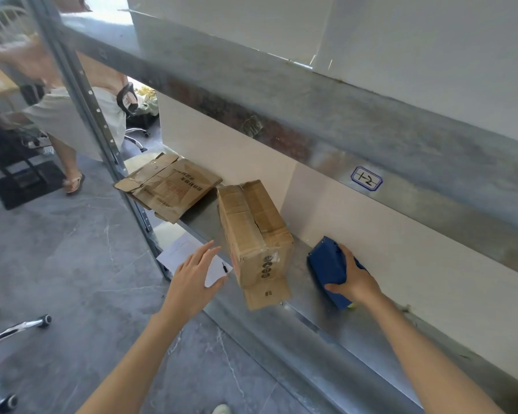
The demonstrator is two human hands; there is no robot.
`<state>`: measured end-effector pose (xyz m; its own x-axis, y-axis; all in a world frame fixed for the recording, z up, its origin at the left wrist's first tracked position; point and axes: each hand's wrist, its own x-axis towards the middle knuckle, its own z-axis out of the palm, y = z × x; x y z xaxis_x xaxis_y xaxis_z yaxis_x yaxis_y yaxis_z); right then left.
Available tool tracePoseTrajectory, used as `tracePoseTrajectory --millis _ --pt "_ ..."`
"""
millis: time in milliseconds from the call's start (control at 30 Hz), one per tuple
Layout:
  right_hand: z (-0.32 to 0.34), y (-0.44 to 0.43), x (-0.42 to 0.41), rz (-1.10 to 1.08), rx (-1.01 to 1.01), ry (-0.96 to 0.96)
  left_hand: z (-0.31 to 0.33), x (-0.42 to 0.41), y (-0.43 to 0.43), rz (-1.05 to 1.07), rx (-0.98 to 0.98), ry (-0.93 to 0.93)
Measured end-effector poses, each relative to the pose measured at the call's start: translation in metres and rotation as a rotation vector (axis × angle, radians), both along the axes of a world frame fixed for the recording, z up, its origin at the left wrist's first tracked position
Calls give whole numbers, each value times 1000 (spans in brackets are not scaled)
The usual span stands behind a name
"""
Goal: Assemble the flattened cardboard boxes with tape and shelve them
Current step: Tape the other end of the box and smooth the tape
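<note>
Galvanised steel shelf (326,318) of a metal rack set against a white wall, seen from above; the beam overhead carries a hand-drawn blue label (366,178).

Brown assembled cardboard box (251,234): stands on the shelf near its middle, long axis running from the front edge toward the wall. Its upper flaps are folded shut and meet along a ragged central seam, so any contents are hidden. The board is creased and scuffed. The near end face bears a column of round black marks, and a loose flap below it, marked "#8", reaches the shelf's front edge.

Stack of flattened brown cardboard boxes (168,186): lies at the shelf's left end, printed side up, overhanging the front edge, well apart from the assembled box.

Blue handheld tape dispenser (326,264): just right of the box, apart from it. The right hand (356,279) grips it, fingers curled over the top and thumb on the near side.

Left hand (192,279): fingers straight and spread, holding nothing, just left of the box without touching, above a white paper sheet (177,252) lying on a lower level.
</note>
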<state>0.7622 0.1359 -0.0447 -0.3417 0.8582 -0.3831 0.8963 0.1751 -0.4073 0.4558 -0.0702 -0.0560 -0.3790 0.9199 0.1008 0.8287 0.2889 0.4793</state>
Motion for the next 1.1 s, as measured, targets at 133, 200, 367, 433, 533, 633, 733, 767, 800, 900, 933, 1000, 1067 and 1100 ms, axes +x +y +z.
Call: tracePoseTrajectory --millis 133,200,367,433,533,633,733,767,800,900,933,1000,1067,1100 --pt "4 14 -2 -4 -134 91 -3 -1 -4 19 -17 -58" --pt "4 16 -2 -28 -175 136 -4 -2 -6 25 -26 -79" --pt "4 9 -3 -22 -102 115 -1 -2 -7 15 -34 -83" --pt "6 4 -1 -10 -50 91 3 -3 -6 13 -20 -91" --pt "14 -7 3 71 46 46 17 -8 -3 23 48 -102" --pt "28 -18 2 149 152 41 36 -13 2 37 162 -107" --pt "42 -24 1 183 268 -8 56 -14 12 16 250 -96" --pt "46 -25 2 192 298 -21 62 -12 15 2 270 -92" --pt "51 -27 4 198 317 -21 67 -10 19 -16 288 -89" --pt "67 -31 15 234 354 -12 79 0 30 -67 317 -98" --pt "74 -33 18 251 373 -17 83 4 33 -80 320 -107" --pt "87 -36 21 282 412 -7 89 13 41 -108 325 -143" --pt "100 -41 21 315 431 33 96 21 48 -146 318 -204" --pt "106 -44 19 334 430 59 100 25 52 -170 309 -238"
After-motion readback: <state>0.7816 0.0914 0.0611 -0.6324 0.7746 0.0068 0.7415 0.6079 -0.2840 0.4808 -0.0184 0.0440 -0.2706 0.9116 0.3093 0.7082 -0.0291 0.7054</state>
